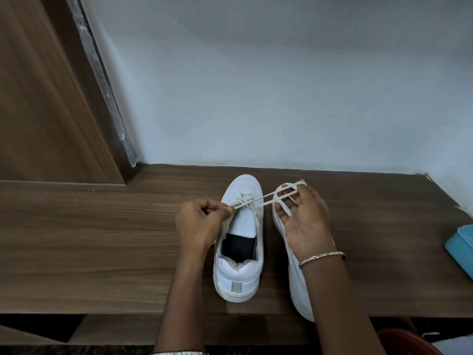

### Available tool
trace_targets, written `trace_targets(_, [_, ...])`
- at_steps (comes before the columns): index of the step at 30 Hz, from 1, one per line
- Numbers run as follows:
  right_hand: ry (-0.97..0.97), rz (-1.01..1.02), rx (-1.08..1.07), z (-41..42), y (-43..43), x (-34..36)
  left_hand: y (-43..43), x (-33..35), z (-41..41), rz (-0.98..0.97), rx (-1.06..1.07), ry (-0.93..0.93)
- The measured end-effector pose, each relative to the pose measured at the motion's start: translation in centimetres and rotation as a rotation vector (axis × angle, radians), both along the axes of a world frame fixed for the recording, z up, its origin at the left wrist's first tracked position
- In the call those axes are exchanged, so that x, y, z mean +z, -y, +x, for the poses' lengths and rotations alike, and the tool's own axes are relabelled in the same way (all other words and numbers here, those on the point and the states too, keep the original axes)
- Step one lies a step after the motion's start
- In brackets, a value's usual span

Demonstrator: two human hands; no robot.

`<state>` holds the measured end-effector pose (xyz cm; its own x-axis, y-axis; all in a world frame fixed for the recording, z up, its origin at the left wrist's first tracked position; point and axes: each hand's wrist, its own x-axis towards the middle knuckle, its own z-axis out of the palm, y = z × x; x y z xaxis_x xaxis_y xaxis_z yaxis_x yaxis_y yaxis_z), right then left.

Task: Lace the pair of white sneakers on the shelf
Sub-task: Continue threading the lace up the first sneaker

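Pinching the white lace (266,199) beside the front eyelets, the left hand (198,224) anchors it, while the right hand (304,221) holds the rest taut, looped round its fingers. The near sneaker (240,275) stands toe-away on the wooden shelf (102,239), steady for threading; the second sneaker (299,285) waits just beside it

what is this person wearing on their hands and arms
Both forearms are bare, with no sleeves or gloves showing. The right hand has a thin silver-toned bangle at the wrist. Further down the arm from the left hand, a glittery band just shows at the frame's bottom edge.
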<state>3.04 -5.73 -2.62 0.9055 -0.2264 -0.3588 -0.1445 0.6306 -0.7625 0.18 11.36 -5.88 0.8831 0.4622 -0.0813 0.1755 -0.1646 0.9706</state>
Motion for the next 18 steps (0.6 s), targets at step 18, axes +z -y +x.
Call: trace_targets(18, [0.535,-1.571,0.360,-1.5,-2.4,-1.4,-0.9,0.1,-0.3,-0.250,-0.096,-0.049])
